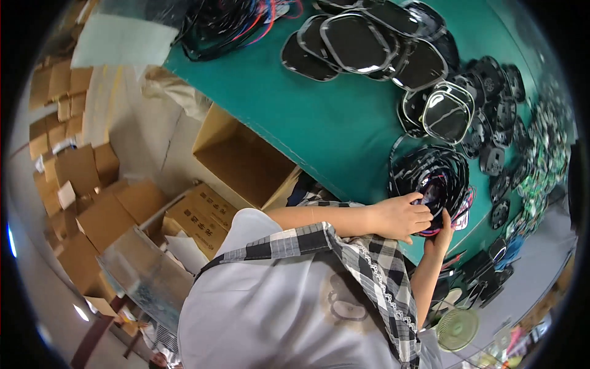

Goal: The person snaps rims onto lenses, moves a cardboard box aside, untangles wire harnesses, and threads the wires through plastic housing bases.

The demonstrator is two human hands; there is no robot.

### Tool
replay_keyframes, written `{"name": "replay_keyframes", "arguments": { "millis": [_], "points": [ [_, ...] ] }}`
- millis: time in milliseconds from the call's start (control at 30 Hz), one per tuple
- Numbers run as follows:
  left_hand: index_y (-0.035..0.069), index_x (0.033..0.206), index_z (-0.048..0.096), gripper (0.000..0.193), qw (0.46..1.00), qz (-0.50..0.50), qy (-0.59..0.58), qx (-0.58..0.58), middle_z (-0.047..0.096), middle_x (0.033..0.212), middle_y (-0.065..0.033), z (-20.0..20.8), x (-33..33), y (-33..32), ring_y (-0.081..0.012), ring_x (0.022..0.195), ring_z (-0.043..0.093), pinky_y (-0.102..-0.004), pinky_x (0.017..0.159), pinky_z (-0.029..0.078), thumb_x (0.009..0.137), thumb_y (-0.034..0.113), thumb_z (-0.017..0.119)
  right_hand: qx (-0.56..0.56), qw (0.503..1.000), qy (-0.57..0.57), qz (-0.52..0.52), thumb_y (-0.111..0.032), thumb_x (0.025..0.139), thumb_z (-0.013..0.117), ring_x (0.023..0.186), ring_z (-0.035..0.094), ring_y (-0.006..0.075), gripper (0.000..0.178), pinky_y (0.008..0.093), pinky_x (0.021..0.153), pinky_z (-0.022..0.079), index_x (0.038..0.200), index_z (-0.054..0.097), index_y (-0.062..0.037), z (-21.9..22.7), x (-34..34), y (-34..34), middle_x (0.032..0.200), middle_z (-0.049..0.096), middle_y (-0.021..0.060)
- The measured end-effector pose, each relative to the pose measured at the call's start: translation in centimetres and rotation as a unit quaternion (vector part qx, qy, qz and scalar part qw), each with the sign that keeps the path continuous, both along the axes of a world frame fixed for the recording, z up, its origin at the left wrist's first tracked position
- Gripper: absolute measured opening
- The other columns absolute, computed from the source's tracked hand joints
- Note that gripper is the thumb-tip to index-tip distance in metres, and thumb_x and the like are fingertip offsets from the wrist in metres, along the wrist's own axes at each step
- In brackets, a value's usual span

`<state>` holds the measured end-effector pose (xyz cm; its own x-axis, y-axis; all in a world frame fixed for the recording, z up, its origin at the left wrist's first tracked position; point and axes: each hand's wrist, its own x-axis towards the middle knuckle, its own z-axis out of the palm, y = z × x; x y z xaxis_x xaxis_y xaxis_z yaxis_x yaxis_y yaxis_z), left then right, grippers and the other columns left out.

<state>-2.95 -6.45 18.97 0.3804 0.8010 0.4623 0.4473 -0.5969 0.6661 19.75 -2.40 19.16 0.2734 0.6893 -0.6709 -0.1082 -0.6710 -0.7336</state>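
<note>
A coil of black cables (399,166) lies on the green table close to me, with red and blue wire ends showing at its lower right side. My left hand (401,218) reaches in from the left, its fingers curled closed against the lower inner edge of the coil; what they pinch is hidden. From below, my right hand (440,237) grips the coil's near edge, thumb up along it and the other fingers mostly out of sight. Beyond the coil lie clear-rimmed black oval covers (450,114).
More black covers (356,43) and a second cable bundle (215,27) rest on the green table (270,104). Black round housings (491,160) and green circuit boards (541,166) crowd the right side. An open cardboard box (239,163) stands at the table's left edge. A green fan (458,329) is at lower right.
</note>
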Motion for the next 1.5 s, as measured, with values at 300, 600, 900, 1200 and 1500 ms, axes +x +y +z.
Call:
{"name": "replay_keyframes", "arguments": {
  "millis": [300, 600, 900, 1200, 1500],
  "points": [
    [0.003, 0.137, 0.030, 0.073, 0.351, 0.811, -0.011, -0.467, 0.037, 0.134, -0.0194, -19.5, -20.2, -27.6, -0.0320, 0.122, 0.040, -0.0432, 0.101, 0.034, 0.079, 0.031, 0.065, -0.087, 0.996, -0.015, -0.024, -0.018, 0.087, 0.054, 0.100, 0.061, 0.0262, 0.038, 0.0403, 0.086, 0.051, 0.121, 0.052, -0.0008, 4.0, 2.6, 2.8, 0.112, 0.062, 0.0111],
    [-0.005, 0.135, 0.031, 0.083, 0.139, 0.692, -0.356, -0.613, 0.046, 0.133, -0.0176, -29.5, -9.4, -43.6, -0.0329, 0.120, 0.047, -0.0406, 0.099, 0.039, 0.079, 0.045, 0.068, -0.132, 0.990, -0.054, 0.019, -0.031, 0.090, 0.049, 0.100, 0.061, 0.0268, 0.040, 0.0410, 0.087, 0.050, 0.117, 0.055, -0.0032, 5.9, 3.2, 4.0, 0.112, 0.062, 0.0106],
    [0.005, 0.107, 0.063, 0.041, 0.245, 0.637, 0.013, -0.731, 0.062, 0.110, -0.0203, -25.2, -13.6, -39.9, -0.0371, 0.100, 0.060, -0.0459, 0.086, 0.048, 0.086, 0.039, 0.056, -0.139, 0.987, -0.052, 0.055, -0.032, 0.089, 0.051, 0.096, 0.063, 0.0246, 0.038, 0.0387, 0.084, 0.051, 0.116, 0.057, -0.0055, 4.9, 5.2, 6.1, 0.109, 0.064, 0.0078],
    [-0.004, 0.086, 0.067, 0.027, 0.434, 0.691, 0.021, -0.578, 0.063, 0.067, -0.0122, -1.9, -27.2, -42.1, -0.0190, 0.064, 0.057, -0.0355, 0.064, 0.045, 0.078, 0.021, 0.058, -0.066, 0.994, -0.043, 0.071, -0.025, 0.090, 0.056, 0.104, 0.060, 0.0219, 0.039, 0.0360, 0.090, 0.048, 0.123, 0.052, -0.0045, -0.2, 10.0, 9.4, 0.118, 0.061, 0.0069],
    [-0.002, 0.071, 0.069, 0.026, 0.359, 0.751, 0.129, -0.539, 0.062, 0.058, -0.0125, 15.9, -40.3, -41.9, -0.0202, 0.051, 0.057, -0.0335, 0.051, 0.044, 0.077, 0.019, 0.055, -0.011, 0.998, -0.009, 0.054, -0.022, 0.089, 0.056, 0.100, 0.061, 0.0217, 0.038, 0.0341, 0.088, 0.048, 0.121, 0.053, -0.0016, -5.4, 14.8, 11.8, 0.116, 0.061, 0.0083]
  ]
}}
